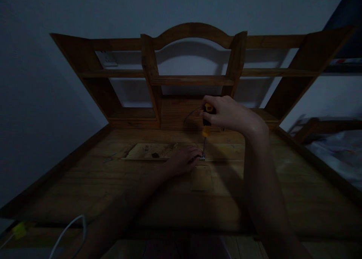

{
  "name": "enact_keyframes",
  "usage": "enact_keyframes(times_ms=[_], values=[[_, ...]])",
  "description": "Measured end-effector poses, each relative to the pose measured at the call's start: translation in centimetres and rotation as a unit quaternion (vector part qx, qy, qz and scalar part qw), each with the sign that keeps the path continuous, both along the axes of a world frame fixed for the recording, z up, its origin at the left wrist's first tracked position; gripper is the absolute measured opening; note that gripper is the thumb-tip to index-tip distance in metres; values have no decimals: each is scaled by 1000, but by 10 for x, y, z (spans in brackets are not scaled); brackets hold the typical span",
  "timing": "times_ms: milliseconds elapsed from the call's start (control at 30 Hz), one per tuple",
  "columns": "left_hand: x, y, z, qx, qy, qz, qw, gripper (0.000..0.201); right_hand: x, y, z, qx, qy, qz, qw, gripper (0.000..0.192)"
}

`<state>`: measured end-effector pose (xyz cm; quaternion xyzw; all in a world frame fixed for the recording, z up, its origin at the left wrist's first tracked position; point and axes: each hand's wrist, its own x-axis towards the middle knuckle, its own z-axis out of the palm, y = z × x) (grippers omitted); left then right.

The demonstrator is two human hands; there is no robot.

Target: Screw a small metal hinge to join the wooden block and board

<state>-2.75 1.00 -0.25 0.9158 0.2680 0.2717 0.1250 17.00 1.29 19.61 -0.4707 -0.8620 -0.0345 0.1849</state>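
Screwdriver [206,132] with a yellow and black handle stands nearly upright over the desk [113,187], its tip at a small metal piece [202,159]. The right hand [227,113] has its fingers closed around the handle. The left hand [183,159] lies low, fingertips beside the metal piece; whether they pinch it, I cannot tell, because the light is dim. This hand also covers part of a pale strip [138,152] that carries crumbs. A small wooden plate [201,179] lies just nearer to the person. Behind rises a wooden shelf [192,80]; at the near left hangs a white cable [67,227].
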Motion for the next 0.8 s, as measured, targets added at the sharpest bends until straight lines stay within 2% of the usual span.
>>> enact_keyframes(times_ms=[167,400,633,800], values=[[0,1,-2,7,-2,-1,1000,21,0,-1,-1,8,-17,-19,1000,29],[1,1,-2,6,0,4,1000,20,-3,2,-6,32,-37,-80,996,41],[1,2,-2,3,-6,-4,1000,20,-6,1,-4,7,-19,-34,999,23],[1,2,-3,4,3,1,1000,21,-7,-1,-3,12,-9,-8,1000,26]])
